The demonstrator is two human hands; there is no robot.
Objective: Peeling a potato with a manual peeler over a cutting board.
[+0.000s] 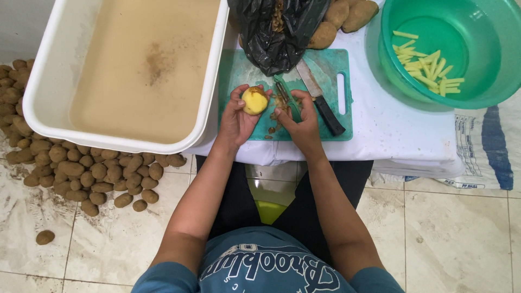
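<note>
A person seated at a white table (391,130) peels a potato (254,100) over a green cutting board (331,65). The left hand (237,116) cups the roundish, partly peeled potato, fingers curled around it, its pale yellow face turned upward; no clear long axis shows. The right hand (300,119) is closed around a green peeler (287,100), whose length points away from the person. A knife (320,97) lies just right, blade angled up-left. A black bag (277,32) sits beyond. A white tub (130,70) of cloudy water stands left; a green basin (488,81) with cut potato strips (426,68) stands right. Unpeeled potatoes (81,168) cover the floor.
</note>
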